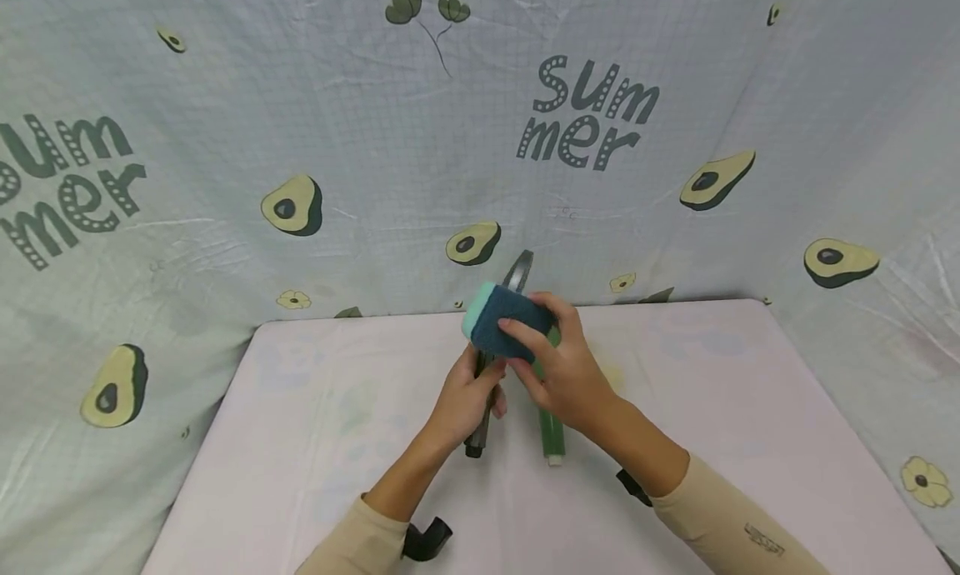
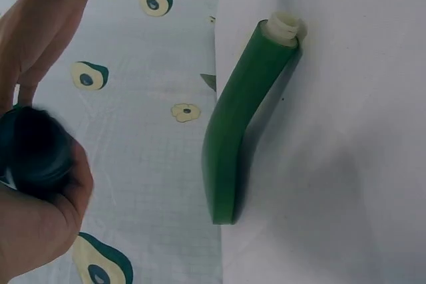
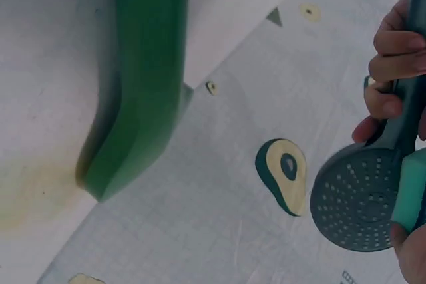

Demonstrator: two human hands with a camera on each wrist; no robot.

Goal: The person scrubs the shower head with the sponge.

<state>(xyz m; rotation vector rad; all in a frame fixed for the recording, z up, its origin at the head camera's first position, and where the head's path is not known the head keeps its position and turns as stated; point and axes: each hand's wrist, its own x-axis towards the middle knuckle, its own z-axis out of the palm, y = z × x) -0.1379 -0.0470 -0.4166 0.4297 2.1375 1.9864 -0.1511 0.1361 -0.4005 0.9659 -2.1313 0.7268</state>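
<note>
**Sponge up at the shower head, both hands busy**

And here's the shower head, held aloft over the counter, the left hand curled round its handle! It looks like stiff plastic, fairly light, probably slippery if wet; that slim handle is surely the place to grip. In close, the sponge: soft, squeezable, nearly weightless by the look of it, best pinched by its edges. And that's the hold: the right hand has it between thumb and fingers, right beside the shower head's face!

Lovely detail now: a dark round face studded with pale nozzles, a shiny rim in the head view. The sponge? Deep blue one side, mint green the other. Beyond them, a bent green bottle lies on the counter, avocado-print cloth behind.
</note>
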